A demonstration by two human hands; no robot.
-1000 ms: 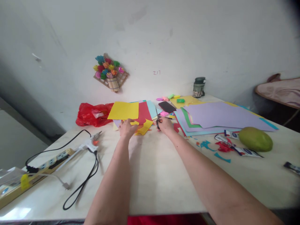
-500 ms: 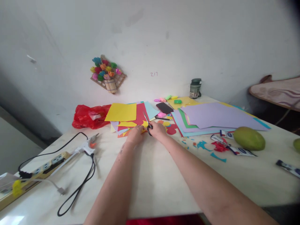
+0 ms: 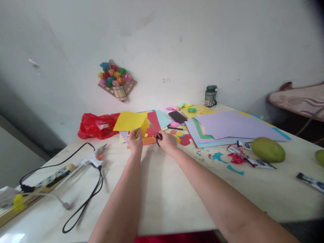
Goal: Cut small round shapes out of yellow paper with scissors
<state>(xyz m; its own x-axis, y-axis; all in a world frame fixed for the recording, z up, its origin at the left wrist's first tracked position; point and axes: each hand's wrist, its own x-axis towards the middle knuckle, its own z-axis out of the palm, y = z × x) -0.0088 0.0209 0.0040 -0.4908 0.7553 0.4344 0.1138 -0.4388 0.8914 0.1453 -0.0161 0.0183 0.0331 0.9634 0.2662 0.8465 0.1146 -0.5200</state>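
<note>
Pinched in my left hand (image 3: 135, 140) is a small piece of yellow paper (image 3: 144, 127) with an uneven cut edge, held up off the table. My right hand (image 3: 167, 142) is closed around the dark handles of a pair of scissors (image 3: 154, 128), whose blades point up and away, just right of the yellow piece. Behind my left hand lies a yellow square sheet (image 3: 130, 120) on top of red paper (image 3: 154, 122). An orange strip (image 3: 149, 140) lies between my hands, and red cut shapes (image 3: 185, 139) sit right of my right hand.
On the right are a stack of coloured sheets (image 3: 235, 125), blue scraps (image 3: 219, 157), glue tubes (image 3: 260, 163) and a green fruit (image 3: 268, 149). A glue gun (image 3: 95, 157), power strip (image 3: 50, 180) and red plastic bag (image 3: 97, 125) occupy the left. A phone (image 3: 177, 116) lies behind.
My left hand has risen and moved left, lifting the yellow piece from the table. My right hand with the scissors has shifted slightly left.
</note>
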